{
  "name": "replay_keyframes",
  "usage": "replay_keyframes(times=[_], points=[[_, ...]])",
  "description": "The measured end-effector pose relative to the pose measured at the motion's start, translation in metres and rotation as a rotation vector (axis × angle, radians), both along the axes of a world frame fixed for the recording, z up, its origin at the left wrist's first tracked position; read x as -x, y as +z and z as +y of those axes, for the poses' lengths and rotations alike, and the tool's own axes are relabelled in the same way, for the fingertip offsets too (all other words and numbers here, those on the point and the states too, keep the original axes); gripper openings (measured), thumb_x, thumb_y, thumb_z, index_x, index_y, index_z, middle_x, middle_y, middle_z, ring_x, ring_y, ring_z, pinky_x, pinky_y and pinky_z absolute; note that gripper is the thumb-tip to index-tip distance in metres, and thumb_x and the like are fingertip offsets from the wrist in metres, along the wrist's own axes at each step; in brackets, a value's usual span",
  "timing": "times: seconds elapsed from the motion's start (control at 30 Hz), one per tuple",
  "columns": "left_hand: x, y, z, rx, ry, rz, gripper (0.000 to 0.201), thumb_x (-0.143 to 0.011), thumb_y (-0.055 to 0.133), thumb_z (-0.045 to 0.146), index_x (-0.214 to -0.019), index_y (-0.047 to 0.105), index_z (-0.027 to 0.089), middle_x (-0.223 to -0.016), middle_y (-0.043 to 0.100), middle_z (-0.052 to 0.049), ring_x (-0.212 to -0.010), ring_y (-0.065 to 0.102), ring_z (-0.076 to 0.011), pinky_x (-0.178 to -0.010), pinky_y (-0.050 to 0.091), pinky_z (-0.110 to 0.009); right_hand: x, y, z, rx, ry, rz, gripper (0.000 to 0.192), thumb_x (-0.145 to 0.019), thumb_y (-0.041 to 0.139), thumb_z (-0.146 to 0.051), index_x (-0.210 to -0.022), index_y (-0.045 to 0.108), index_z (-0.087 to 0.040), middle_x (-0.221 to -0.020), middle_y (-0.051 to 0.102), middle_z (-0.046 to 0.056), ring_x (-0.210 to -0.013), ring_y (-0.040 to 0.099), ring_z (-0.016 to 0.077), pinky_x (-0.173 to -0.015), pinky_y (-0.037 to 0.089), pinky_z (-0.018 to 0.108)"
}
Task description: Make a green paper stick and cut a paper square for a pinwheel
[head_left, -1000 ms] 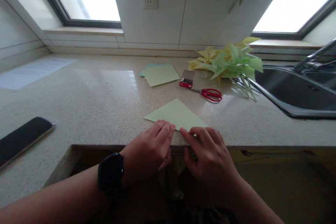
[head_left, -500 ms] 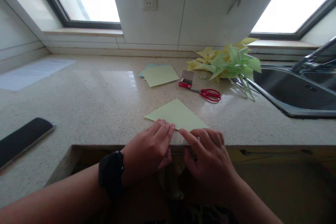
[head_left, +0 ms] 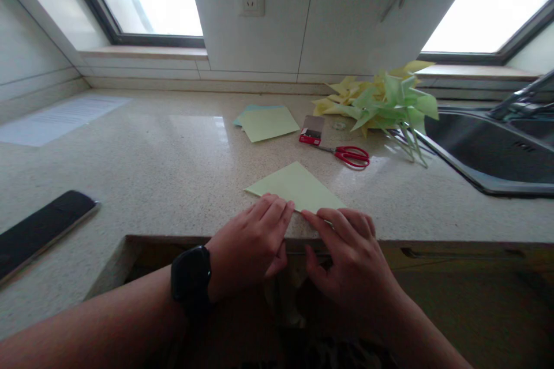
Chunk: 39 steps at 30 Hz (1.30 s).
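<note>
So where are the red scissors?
The red scissors lie on the counter right of centre, past the folded green paper, beside the small red box and before the paper pinwheels.

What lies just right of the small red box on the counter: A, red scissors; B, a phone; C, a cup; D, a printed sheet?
A: the red scissors lie on the counter right beside the small red box, while the phone and the printed sheet are far off to the left.

head-worn view, looking forward and down, close over countertop point(head_left: 173, 173)
</note>
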<state>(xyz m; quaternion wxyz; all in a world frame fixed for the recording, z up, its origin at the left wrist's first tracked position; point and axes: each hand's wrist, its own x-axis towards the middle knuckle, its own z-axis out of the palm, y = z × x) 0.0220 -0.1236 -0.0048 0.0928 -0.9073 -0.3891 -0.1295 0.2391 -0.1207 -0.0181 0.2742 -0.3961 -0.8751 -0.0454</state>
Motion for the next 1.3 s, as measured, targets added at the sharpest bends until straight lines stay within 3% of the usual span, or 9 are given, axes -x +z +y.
replay_keyframes(times=[0.5, 0.6, 0.83, 1.1, 1.3], points=[[0.001, -0.002, 0.0, 0.033, -0.01, -0.031, 0.06, -0.087, 0.054, 0.02, -0.142, 0.05, -0.005, -0.139, 0.06, -0.024, -0.137, 0.047, -0.0404, -0.121, 0.035, -0.054, 0.003, 0.002, -0.002, -0.008, -0.062, -0.042, 0.044, -0.089, 0.06, -0.027, -0.129, 0.064, -0.01, -0.114, 0.063, 0.014, -0.103, 0.051, 0.0332, -0.092, 0.042, 0.049], [0.003, 0.0, 0.001, 0.052, -0.021, -0.038, 0.061, -0.086, 0.054, 0.019, -0.142, 0.049, -0.005, -0.138, 0.06, -0.024, -0.131, 0.053, -0.0387, -0.12, 0.036, -0.054, 0.003, 0.002, -0.002, -0.008, -0.068, -0.046, 0.046, -0.088, 0.059, -0.027, -0.13, 0.064, -0.01, -0.114, 0.064, 0.014, -0.103, 0.051, 0.0332, -0.092, 0.042, 0.049], [0.004, 0.004, 0.003, 0.111, 0.016, -0.085, 0.066, -0.083, 0.058, 0.021, -0.144, 0.049, -0.002, -0.141, 0.053, -0.027, -0.134, 0.049, -0.04, -0.113, 0.045, -0.05, 0.005, 0.002, -0.003, 0.031, -0.111, -0.077, 0.049, -0.088, 0.059, -0.029, -0.135, 0.062, -0.012, -0.116, 0.064, 0.013, -0.104, 0.051, 0.0331, -0.091, 0.042, 0.049], [0.003, 0.011, 0.005, 0.131, 0.021, -0.08, 0.064, -0.085, 0.059, 0.026, -0.143, 0.05, -0.002, -0.137, 0.059, -0.024, -0.132, 0.052, -0.0377, -0.113, 0.046, -0.049, 0.009, 0.011, 0.0, 0.041, -0.183, -0.149, 0.058, -0.084, 0.061, -0.034, -0.138, 0.058, -0.01, -0.125, 0.063, 0.015, -0.111, 0.052, 0.0357, -0.095, 0.042, 0.052], [0.004, 0.012, 0.007, 0.147, 0.022, -0.092, 0.063, -0.085, 0.061, 0.029, -0.14, 0.053, -0.001, -0.136, 0.061, -0.023, -0.13, 0.055, -0.0363, -0.113, 0.047, -0.047, 0.012, 0.015, 0.002, 0.062, -0.132, -0.132, 0.053, -0.087, 0.06, -0.035, -0.135, 0.057, -0.011, -0.125, 0.063, 0.015, -0.115, 0.055, 0.0334, -0.099, 0.044, 0.051]])
